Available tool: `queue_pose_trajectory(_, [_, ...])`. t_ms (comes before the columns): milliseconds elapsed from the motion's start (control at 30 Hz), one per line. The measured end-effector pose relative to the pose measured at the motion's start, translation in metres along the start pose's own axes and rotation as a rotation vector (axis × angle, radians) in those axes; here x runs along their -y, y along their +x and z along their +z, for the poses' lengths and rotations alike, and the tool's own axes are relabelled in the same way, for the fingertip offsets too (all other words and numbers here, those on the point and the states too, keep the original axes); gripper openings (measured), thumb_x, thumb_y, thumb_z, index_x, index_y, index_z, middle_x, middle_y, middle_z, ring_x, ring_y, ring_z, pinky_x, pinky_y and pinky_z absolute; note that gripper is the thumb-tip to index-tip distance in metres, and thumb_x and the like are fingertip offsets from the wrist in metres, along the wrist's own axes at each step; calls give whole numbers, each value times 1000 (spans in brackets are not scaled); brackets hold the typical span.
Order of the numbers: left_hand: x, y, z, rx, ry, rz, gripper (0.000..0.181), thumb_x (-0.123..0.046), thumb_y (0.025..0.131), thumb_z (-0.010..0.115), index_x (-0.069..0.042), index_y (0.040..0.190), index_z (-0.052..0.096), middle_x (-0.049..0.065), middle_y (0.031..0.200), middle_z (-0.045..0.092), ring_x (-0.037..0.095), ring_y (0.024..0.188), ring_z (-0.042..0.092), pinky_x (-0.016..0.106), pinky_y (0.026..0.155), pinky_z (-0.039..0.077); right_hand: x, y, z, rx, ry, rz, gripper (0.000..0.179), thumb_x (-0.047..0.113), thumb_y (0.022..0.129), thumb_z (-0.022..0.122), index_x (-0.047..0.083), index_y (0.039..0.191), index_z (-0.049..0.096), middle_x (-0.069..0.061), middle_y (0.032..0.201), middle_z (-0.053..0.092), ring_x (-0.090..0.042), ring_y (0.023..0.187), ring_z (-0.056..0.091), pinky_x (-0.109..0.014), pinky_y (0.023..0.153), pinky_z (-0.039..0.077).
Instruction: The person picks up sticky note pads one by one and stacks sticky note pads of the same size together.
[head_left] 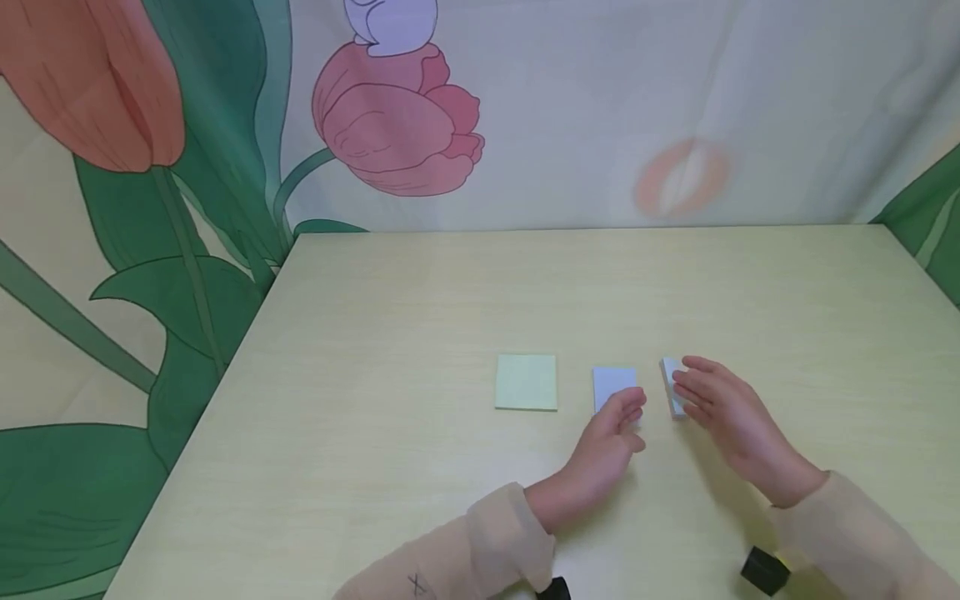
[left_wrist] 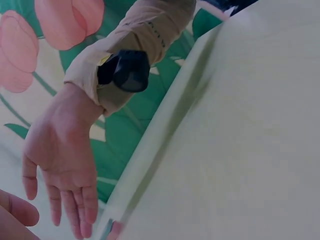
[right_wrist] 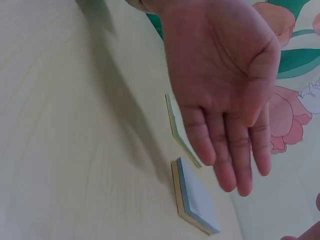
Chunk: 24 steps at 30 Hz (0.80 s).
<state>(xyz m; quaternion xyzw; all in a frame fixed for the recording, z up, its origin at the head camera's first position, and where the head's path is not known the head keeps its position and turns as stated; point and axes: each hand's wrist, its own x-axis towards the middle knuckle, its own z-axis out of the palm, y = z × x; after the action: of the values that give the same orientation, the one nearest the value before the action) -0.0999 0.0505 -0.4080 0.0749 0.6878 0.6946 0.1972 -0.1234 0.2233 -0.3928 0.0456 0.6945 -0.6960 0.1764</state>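
Note:
In the head view my left hand (head_left: 600,458) reaches over the lower right part of a pale blue sticky-note pad (head_left: 612,383), its fingers nearly straight. A pale green square pad (head_left: 527,382) lies to the left. My right hand (head_left: 723,417) is held with its fingertips over a third, thin-looking pale pad (head_left: 670,387), hiding most of it. Both palms face each other with a gap between. The right wrist view shows the left palm, with the blue pad (right_wrist: 197,200) and green pad (right_wrist: 181,127) behind it. In the left wrist view the right palm is bare.
A light wood-patterned table (head_left: 390,333) carries the pads. Behind it hangs a cloth with large printed flowers (head_left: 405,117) and leaves. Small black devices (head_left: 765,571) sit at both wrists.

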Motion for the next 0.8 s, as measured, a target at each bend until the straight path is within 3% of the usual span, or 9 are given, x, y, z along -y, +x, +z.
queue_pose_trajectory(100, [-4,6,-9,-80,25,9,54,3,79,41,-7,132,35,7,139,35,22,131,29,39,106,26,6,4,10,37,-14,17,66,35,93,37,0,140,6,-11,139,25,-14,123,35,-37,108,20])
queue_pose_trajectory(233, [-8,14,-18,-167,49,-46,60,1,78,43,-12,135,29,4,144,26,21,134,20,40,108,19,12,10,20,73,-14,24,67,33,94,34,-1,140,-2,-21,146,7,-31,134,16,-43,110,10])
queue_pose_trajectory(400, [-4,26,-24,-236,33,-122,65,-2,77,43,-14,138,23,6,147,20,21,135,16,41,109,17,16,18,29,97,-3,32,67,30,95,31,0,140,-9,-21,147,-3,-32,135,2,-43,110,6])
queue_pose_trajectory(600, [2,36,-27,-257,-18,-153,67,2,77,41,-11,139,20,16,145,22,27,134,19,41,107,21,14,26,35,107,3,58,68,31,95,31,3,140,-13,-20,147,-8,-32,135,-3,-44,110,3])
queue_pose_trajectory(800, [3,40,-29,-241,-70,-155,68,2,77,40,-11,140,17,13,146,20,28,134,20,40,107,22,11,29,37,124,2,78,70,32,94,31,4,139,-15,-19,147,-8,-32,135,-3,-44,110,3])
